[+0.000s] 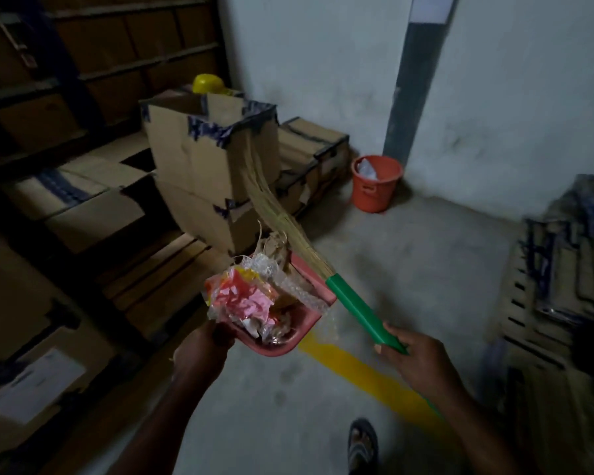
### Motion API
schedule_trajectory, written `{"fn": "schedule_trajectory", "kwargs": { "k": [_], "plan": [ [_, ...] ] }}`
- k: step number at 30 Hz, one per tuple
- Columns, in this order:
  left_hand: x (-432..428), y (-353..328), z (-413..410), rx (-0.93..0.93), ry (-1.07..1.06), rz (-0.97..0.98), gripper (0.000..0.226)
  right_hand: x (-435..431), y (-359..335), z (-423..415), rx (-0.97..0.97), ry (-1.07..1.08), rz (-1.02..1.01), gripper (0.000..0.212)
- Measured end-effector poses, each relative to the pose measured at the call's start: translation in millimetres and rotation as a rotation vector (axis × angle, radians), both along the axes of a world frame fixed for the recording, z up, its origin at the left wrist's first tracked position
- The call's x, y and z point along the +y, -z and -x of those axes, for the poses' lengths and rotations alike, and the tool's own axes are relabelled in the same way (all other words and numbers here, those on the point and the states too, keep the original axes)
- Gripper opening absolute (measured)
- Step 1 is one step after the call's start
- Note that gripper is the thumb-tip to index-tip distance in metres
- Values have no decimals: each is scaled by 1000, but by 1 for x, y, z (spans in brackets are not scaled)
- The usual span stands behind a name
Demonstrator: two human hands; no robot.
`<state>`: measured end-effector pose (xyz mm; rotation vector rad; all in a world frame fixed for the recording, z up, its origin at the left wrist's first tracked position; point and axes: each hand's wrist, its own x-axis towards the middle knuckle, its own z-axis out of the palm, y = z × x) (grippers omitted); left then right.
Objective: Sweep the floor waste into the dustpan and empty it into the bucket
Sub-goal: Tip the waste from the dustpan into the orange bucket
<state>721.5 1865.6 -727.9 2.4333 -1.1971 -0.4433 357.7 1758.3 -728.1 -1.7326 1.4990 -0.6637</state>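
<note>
Could spill: dustpan (pixel 287 332) piled high with waste (pixel 254 299), crinkly plastic and pink paper poking up over the rim, so a tilt or a quick step might drop bits back on the floor (pixel 408 269). Could also get knocked by the broom (pixel 357 308), its bristles lying right across the pile toward 11 o'clock. Bucket (pixel 376 185) far off at 1 o'clock by the wall, already with something pale inside, so still a walk to go. Boxes (pixel 203 159) close at 10 o'clock, easy to bump. Left hand (pixel 203 351) low at 7 o'clock of the pan, fingers closed around its near end, pan kept about level. Right hand (pixel 415 358) out at 4 o'clock, fingers wrapped tight on the green broom handle, arm reaching forward. Sandalled foot (pixel 362 447) at 6 o'clock, near the yellow line (pixel 357 371).
</note>
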Motion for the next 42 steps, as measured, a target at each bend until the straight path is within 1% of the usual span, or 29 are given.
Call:
{"fn": "schedule_trajectory", "kwargs": {
  "k": [6,10,13,15,16,18,19,22,26,29,31,33,36,37,39,40,42],
  "plan": [
    [-123,2,41,35,39,-26,6,-113,-12,47,46,6,25,49],
    [-202,-6,67,70,85,4,12,-178,-24,75,62,6,25,60],
    [-254,-15,83,94,106,1,16,-217,-31,87,83,45,38,50],
    [-292,-18,87,86,125,-35,9,-244,-31,91,97,77,42,49],
    [-311,-17,87,84,143,-51,5,-257,-29,93,107,90,35,50],
    [-348,-15,85,87,157,-66,7,-285,-23,94,110,107,13,52],
    [-367,-14,84,88,156,-64,3,-300,-21,94,107,118,1,52],
    [-432,-1,73,95,173,-69,9,-352,-11,91,112,137,-17,52],
    [-527,10,62,91,231,-79,5,-430,-2,82,131,165,-29,53],
    [-598,6,57,77,269,-95,9,-486,-3,72,189,172,-52,52],
    [-650,7,48,70,281,-114,5,-526,-4,64,216,193,-56,53],
    [-699,9,42,23,306,-133,12,-563,-6,58,220,213,-64,51],
    [-766,4,48,-1,372,-95,17,-617,-8,57,230,257,-65,50],
    [-788,2,52,4,387,-85,18,-636,-8,59,219,269,-78,51],
    [-833,5,57,13,395,-88,21,-680,-4,65,168,291,-91,60],
    [-857,11,59,19,389,-95,25,-703,-1,69,154,299,-87,63],
    [-909,26,63,17,376,-104,42,-754,5,78,167,287,-95,53]
  ]
}}
